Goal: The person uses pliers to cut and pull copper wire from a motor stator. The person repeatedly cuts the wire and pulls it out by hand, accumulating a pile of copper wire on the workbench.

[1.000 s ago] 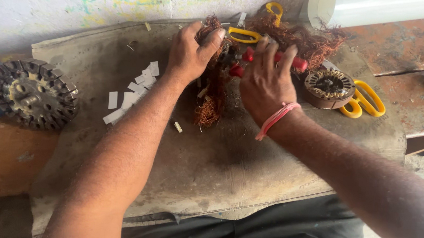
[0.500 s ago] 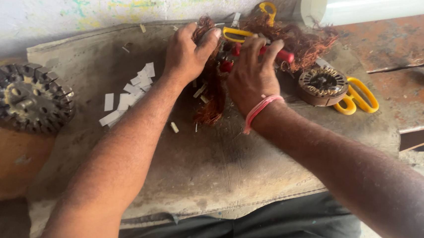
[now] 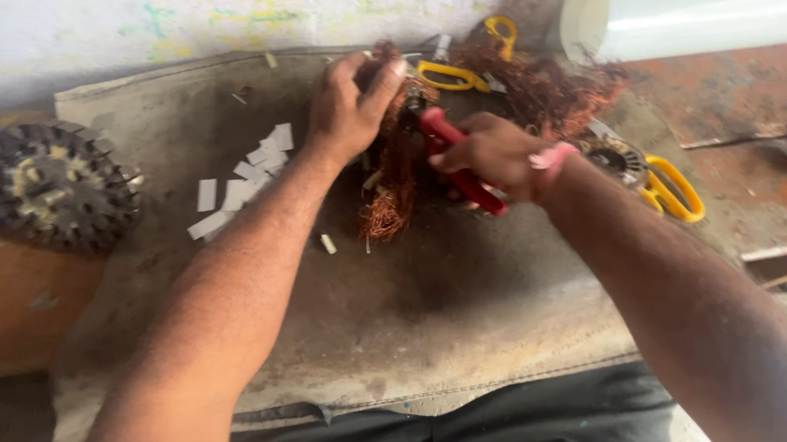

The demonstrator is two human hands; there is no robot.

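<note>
My left hand (image 3: 348, 107) grips a clump of tangled copper wire (image 3: 393, 173) at its top end, at the far middle of a worn grey mat (image 3: 388, 304). My right hand (image 3: 489, 154) is shut on red-handled pliers (image 3: 458, 157); the handles slant toward me and the jaws point into the wire by my left thumb. A pink band (image 3: 550, 160) is on my right wrist. The jaws themselves are hidden in the wire.
A larger copper wire heap (image 3: 541, 88) lies behind, with yellow scissors (image 3: 455, 73) on it. A small wound stator (image 3: 618, 156) and more yellow scissors (image 3: 673, 190) lie right. A slotted metal rotor (image 3: 50, 186) sits left; white paper strips (image 3: 244, 174) lie mid-left. A white cylinder (image 3: 694, 20) lies at the back right.
My right hand has turned and drawn back toward me, swinging the red pliers handles from lying across the wire to slanting down. My left hand stays on the wire clump.
</note>
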